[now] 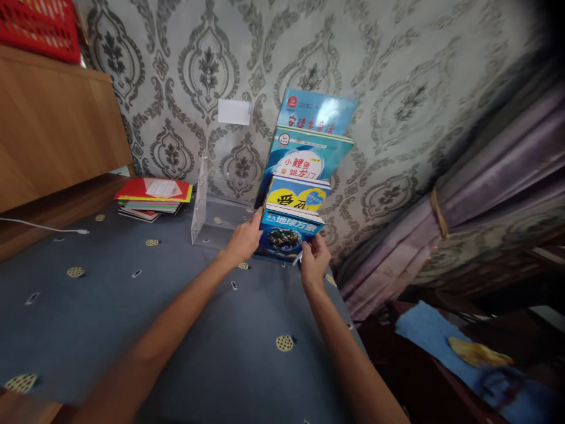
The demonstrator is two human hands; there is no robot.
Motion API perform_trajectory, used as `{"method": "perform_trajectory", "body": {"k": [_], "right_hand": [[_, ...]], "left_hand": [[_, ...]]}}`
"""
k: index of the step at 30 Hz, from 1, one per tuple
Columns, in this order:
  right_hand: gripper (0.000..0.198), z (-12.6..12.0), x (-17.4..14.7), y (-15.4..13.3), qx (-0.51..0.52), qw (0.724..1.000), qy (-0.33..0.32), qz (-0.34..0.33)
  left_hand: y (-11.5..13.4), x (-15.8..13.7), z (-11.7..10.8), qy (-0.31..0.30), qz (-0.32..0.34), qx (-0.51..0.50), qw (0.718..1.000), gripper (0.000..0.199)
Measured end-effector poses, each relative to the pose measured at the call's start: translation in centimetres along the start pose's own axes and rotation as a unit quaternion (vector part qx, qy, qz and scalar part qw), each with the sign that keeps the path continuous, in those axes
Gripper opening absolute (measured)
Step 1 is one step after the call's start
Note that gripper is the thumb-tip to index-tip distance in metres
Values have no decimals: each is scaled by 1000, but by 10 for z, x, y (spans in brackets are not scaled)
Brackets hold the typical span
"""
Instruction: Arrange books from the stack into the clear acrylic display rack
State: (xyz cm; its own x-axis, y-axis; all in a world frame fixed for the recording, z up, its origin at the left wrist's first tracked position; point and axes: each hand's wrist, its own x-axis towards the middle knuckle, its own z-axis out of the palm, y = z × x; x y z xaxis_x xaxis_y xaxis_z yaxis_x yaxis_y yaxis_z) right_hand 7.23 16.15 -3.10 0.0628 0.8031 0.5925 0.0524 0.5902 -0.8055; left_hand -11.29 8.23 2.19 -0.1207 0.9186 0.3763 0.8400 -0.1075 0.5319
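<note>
A blue book with a globe on its cover (283, 238) stands upright, leaning slightly back, at the front of a row of books. My left hand (245, 238) grips its left edge. On the lower right edge, my right hand (315, 259) is closed, thumb at the front. Behind stand a blue-and-yellow book (291, 199), a teal book with a white oval (304, 154) and a taller light blue book (315, 112). A clear plastic rack (199, 203) extends to the left of the books. My fingertips behind the covers are hidden.
A stack of books and booklets with a red one on top (152, 188) lies at the left. A white cable (48, 225) is near it. Patterned wallpaper (207, 65) rises behind; a wooden cabinet (57, 118) stands left and a purple curtain (410, 224) hangs right.
</note>
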Motion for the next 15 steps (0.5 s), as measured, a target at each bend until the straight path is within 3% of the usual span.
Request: {"method": "perform_trajectory", "body": {"k": [5, 15], "right_hand": [[54, -5, -4, 4, 12, 1000, 8, 28], [56, -16, -23, 5, -9, 999, 31, 36]], "left_hand": [[-20, 8, -31, -92, 18, -6, 996, 66], [-34, 8, -55, -154, 17, 89, 984, 46]]}}
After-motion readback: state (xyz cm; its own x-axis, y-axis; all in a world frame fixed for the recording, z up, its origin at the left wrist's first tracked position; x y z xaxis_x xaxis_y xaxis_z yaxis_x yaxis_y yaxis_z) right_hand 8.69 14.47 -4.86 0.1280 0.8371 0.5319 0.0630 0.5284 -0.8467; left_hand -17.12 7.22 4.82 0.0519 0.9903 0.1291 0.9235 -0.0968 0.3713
